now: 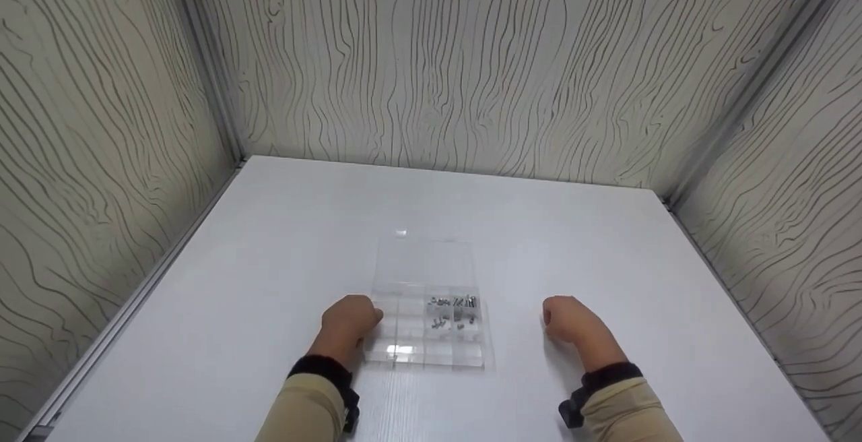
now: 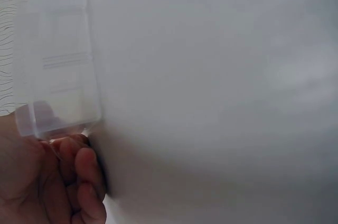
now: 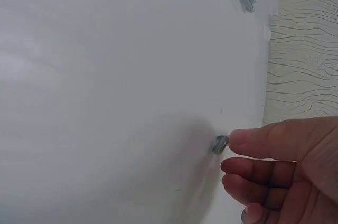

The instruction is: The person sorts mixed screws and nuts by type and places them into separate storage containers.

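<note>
A clear plastic compartment box (image 1: 438, 359) lies on the white table, its lid (image 1: 424, 260) folded back towards the far side. Several small silver metal pieces (image 1: 441, 324) sit in its right-hand compartments. At the box's left edge, my left hand (image 1: 350, 324) grips the wall; in the left wrist view its thumb shows through the plastic, with the other fingers curled below. My right hand (image 1: 576, 327) is to the right of the box, apart from it. At its thumb tip it pinches a small shiny metal piece (image 3: 219, 145); the index finger is hidden behind the thumb.
The white table (image 1: 269, 246) spreads out around the box. Wood-grain panels (image 1: 431, 78) close it in at the back and both sides, with grey metal rails (image 1: 209, 71) at the corners. Black bands (image 1: 609, 378) with cameras circle both wrists.
</note>
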{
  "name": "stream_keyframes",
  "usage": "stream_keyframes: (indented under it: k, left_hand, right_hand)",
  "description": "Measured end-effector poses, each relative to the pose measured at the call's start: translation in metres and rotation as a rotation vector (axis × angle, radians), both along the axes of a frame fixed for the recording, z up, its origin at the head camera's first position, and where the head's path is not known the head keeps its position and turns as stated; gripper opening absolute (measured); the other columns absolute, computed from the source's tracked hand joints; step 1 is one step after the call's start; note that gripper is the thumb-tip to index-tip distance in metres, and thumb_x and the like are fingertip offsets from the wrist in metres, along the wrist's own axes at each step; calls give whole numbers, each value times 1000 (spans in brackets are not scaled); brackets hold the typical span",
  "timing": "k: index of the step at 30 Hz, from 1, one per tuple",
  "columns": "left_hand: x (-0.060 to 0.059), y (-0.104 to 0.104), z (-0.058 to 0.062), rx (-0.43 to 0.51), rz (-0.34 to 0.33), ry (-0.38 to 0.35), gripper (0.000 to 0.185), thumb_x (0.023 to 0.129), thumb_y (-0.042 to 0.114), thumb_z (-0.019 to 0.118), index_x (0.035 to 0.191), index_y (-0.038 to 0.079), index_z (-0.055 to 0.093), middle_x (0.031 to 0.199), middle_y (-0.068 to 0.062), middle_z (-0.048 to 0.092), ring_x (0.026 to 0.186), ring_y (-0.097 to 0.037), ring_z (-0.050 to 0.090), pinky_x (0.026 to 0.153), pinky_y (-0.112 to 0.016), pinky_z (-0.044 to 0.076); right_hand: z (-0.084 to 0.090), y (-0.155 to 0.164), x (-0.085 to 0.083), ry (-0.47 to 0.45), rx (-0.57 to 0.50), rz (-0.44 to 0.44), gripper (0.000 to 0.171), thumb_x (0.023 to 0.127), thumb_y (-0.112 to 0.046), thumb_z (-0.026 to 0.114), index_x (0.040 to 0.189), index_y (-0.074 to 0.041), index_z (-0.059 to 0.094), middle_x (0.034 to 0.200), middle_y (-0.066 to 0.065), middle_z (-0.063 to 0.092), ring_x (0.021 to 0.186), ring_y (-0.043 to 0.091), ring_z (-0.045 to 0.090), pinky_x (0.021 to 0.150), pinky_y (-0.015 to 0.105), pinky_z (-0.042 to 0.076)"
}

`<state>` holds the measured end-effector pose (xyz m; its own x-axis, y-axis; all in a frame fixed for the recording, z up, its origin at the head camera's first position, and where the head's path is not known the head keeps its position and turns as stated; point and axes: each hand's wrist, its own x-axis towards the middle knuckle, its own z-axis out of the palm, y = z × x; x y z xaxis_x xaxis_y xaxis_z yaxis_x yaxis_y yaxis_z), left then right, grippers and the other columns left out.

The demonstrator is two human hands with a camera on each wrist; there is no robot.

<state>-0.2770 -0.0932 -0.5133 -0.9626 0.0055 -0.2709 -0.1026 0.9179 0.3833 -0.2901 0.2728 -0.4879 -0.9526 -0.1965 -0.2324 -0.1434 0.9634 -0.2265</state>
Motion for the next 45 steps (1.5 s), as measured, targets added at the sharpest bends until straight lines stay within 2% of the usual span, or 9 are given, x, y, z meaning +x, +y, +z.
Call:
stream_keyframes:
  k: [7,11,18,24,30,33,37,45]
  left_hand:
    - [-1,0,-1,-9,1,3,33,86,30,49,62,8,56,67,-5,56,58,-19,51,48,-31,42]
    - [-2,1,0,1,4,-23,33,86,29,49,63,8,58,67,-5,56,57,-19,52,49,-31,43]
    - [-1,3,1,0,6,-28,31,86,29,49,67,7,59,69,-5,57,61,-19,53,54,-31,45]
    - [0,4,4,-5,14,-14,30,85,29,50,66,7,59,70,-5,58,61,-19,53,55,-32,46]
    - [1,4,4,-5,4,-6,30,85,28,49,63,8,57,67,-5,57,60,-19,53,54,-32,45]
    - [1,5,3,-6,-8,11,30,84,27,49,64,7,57,69,-5,57,62,-19,53,56,-33,46]
    - [1,5,4,-5,-11,22,29,84,28,50,65,7,58,71,-6,58,63,-19,52,59,-34,47]
    - [1,5,1,0,-23,-12,35,87,27,47,57,10,53,56,-3,52,49,-16,48,45,-27,39]
  right_hand:
    - [-11,3,-2,0,-5,-12,12,72,3,62,73,-5,52,71,6,51,68,22,49,65,38,45]
    - [-13,1,-3,-24,8,-27,11,72,3,60,73,-4,52,69,5,51,66,21,48,62,36,44]
    - [-2,-17,-6,-39,-36,-38,10,74,-1,63,74,-6,54,70,4,52,67,20,49,63,35,45]
    - [14,-48,-8,26,-86,17,12,73,-3,65,72,-9,55,66,1,52,62,17,48,57,31,42]
    - [23,-76,-6,64,-117,119,12,72,-3,65,70,-9,55,63,-1,50,60,16,47,54,30,41]
    - [21,-86,-5,78,-120,176,13,70,-2,65,69,-9,54,63,-2,49,59,15,46,53,30,40]
    - [16,-95,-1,72,-125,207,16,69,-1,65,68,-11,53,63,-2,50,59,15,46,53,30,40]
    - [9,-104,4,32,-95,180,16,72,1,65,69,-12,55,66,-3,52,61,15,47,58,30,42]
